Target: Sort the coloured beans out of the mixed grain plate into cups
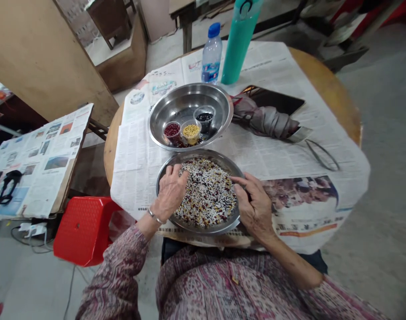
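Note:
A steel basin (pixel 242 169) in front of me holds a spread mix of white, black, dark red and yellow grains and beans (pixel 206 193). My left hand (pixel 172 189) is over its left side, fingers curled down at the mix; whatever they pinch is hidden. At the right rim is my right hand (pixel 254 204), its thumb and forefinger apart and pointing inward over the edge. Behind stands a larger steel basin (pixel 159 104). Inside it are clear cups of red beans (pixel 172 130), yellow beans (pixel 191 130) and black beans (pixel 204 117), with loose beans near them.
Newspaper (pixel 309 164) covers the round table (pixel 332 89). A water bottle (pixel 211 55) and a teal bottle (pixel 241 42) stand at the back. To the right lie a folded umbrella (pixel 266 118) and a dark flat device (pixel 279 100). A red stool (pixel 82 231) stands left.

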Demonstrator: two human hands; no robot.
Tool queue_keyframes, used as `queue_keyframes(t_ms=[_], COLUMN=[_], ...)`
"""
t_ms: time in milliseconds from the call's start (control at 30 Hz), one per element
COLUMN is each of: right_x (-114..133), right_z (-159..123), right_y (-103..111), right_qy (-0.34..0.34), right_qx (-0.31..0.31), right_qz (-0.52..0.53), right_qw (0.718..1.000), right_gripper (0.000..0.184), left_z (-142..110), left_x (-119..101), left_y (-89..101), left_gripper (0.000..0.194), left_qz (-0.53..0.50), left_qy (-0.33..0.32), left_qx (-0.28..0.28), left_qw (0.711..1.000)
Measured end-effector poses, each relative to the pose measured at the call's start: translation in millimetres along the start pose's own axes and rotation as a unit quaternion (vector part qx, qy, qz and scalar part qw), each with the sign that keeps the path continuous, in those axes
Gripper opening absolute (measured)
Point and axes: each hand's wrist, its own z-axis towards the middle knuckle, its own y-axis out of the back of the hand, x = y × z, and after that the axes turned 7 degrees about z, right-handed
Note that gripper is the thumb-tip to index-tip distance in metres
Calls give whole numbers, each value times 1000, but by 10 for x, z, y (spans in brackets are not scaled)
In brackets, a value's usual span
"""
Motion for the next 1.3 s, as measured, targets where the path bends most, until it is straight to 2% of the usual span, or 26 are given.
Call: queue_keyframes(t_ms=[33, 133, 167, 200, 300, 433, 567, 733, 800, 867, 900, 1033, 1067, 1100, 1133, 1233, 1300], right_x=[0, -7, -11, -14, -20, -17, -16, -16, -15, -15, -17, -42, -49, -57, -63, -74, -79], right_z=[0, -1, -2, -3, -3, -1, 1, 4, 7, 10, 11, 13, 13, 14, 15, 21, 27], right_y=[0, 2, 2, 1, -2, -8, -9, -5, -4, -5, -5, -13, -15, -18, -21, -31, -36], right_qy=[0, 4, 5, 5, 4, 3, 3, 0, 4, 12, 15, 25, 28, 30, 33, 40, 44], right_qx=[-1, 0, 1, 2, 1, -1, 5, 5, 2, 1, 1, -1, -2, -3, -3, -8, -11], right_qz=[0, -4, -6, -8, -10, -6, -1, 2, 1, 1, 1, 1, 1, 1, 2, 8, 12], right_qw=[1000, 1000, 1000, 1000, 1000, 1000, 1000, 1000, 1000, 1000, 1000, 1000, 1000, 1000, 999, 999, 999], right_gripper=[30, 31, 31, 31, 32, 31, 31, 29, 29, 29, 29, 30, 30, 30, 30, 30, 29], left_z=[-67, -155, -139, -103, 73, 182, -59, -484, -563, -568, -545, -346, -282, -217, -151, 36, 131], left_x=[-24, -151, -202, -250, -351, -340, -242, -177, -165, -153, -149, -166, -180, -196, -214, -274, -317], left_y=[3, -42, -67, -91, -131, -80, 64, 245, 275, 262, 238, 51, -4, -56, -101, -181, -189], left_gripper=[26, 61, 64, 58, 21, 19, 17, 15, 11, 6, 10, 72, 80, 81, 73, 31, 21], left_qz=[-9, -61, -76, -87, -122, -176, -181, -87, -66, -62, -62, -65, -73, -85, -102, -156, -185], left_qy=[-4, -53, -69, -81, -102, -114, -104, -81, -69, -56, -45, -15, -17, -21, -27, -49, -63], left_qx=[-4, 10, 14, 17, 40, 83, 116, 179, 169, 137, 115, 45, 38, 33, 29, 16, 9], left_qw=[1000, 997, 995, 993, 986, 974, 971, 977, 981, 987, 990, 997, 996, 996, 994, 986, 981])
